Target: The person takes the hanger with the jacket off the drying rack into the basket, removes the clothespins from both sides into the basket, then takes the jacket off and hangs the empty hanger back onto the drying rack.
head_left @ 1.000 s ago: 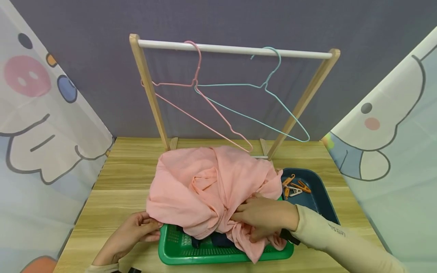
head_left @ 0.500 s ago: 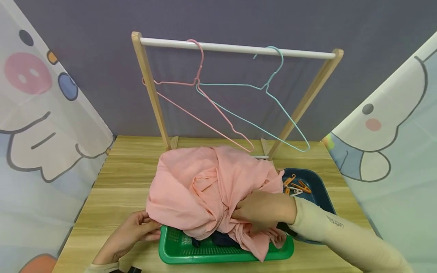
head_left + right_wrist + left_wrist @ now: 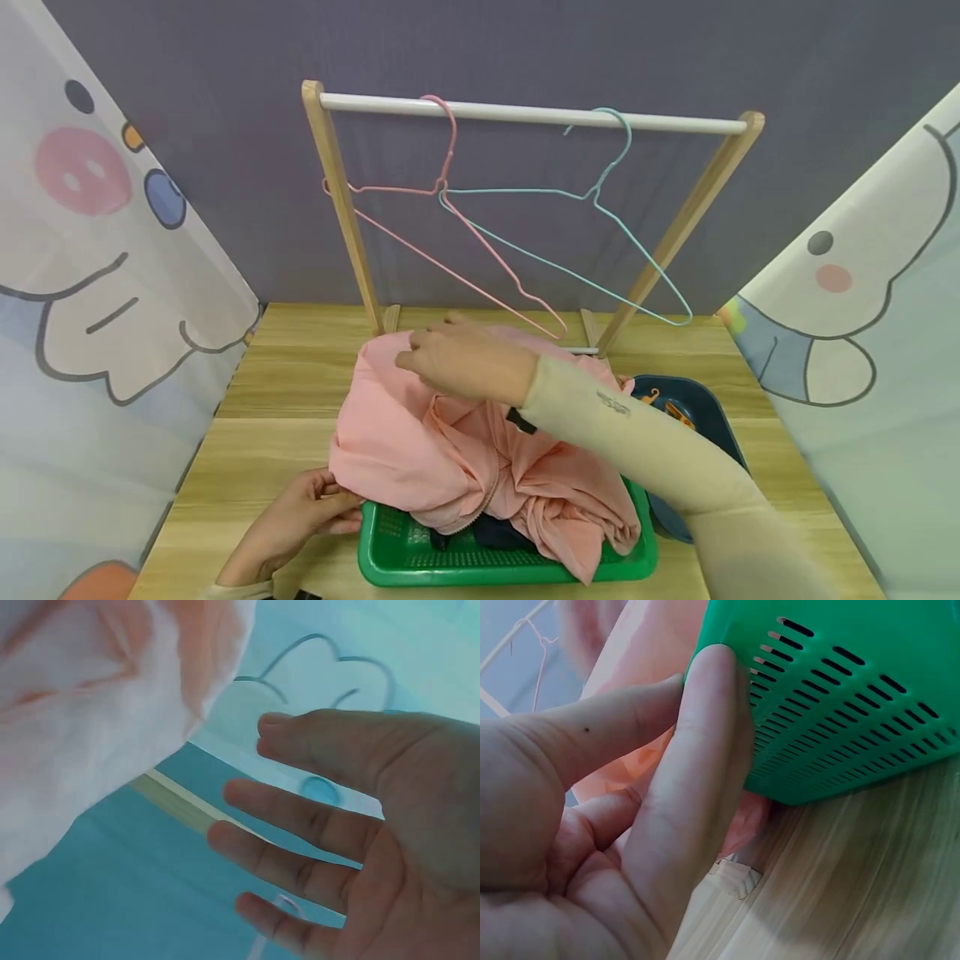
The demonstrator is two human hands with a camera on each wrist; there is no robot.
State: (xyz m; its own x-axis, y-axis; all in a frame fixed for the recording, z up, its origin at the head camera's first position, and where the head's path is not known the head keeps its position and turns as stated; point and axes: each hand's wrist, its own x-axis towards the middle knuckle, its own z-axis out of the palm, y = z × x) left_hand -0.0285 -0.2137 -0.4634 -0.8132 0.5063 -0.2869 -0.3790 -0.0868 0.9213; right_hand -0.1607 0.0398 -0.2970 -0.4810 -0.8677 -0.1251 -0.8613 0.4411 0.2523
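A pink garment (image 3: 405,433) lies heaped over a green slotted basket (image 3: 397,558) on the wooden table (image 3: 285,392). Something dark blue (image 3: 487,529) shows under it in the basket. My right hand (image 3: 442,358) hovers with spread fingers over the garment's far top; in the right wrist view the right hand (image 3: 322,840) is empty, with the pink garment (image 3: 90,712) just beside it. My left hand (image 3: 315,510) holds the garment's lower left edge at the basket corner. Close up, the left hand (image 3: 667,825) has its fingers curled against the basket (image 3: 840,697) with pink cloth (image 3: 630,645) behind.
A wooden rack with a white rail (image 3: 525,112) stands at the table's back, carrying a pink wire hanger (image 3: 390,189) and a teal one (image 3: 517,192). A dark blue tray (image 3: 705,408) with orange clips (image 3: 667,408) sits right of the basket. Cartoon-print curtains flank both sides.
My right hand left the garment's front right folds and rose to its far top, fingers now spread. The left hand stayed at the garment's left edge.
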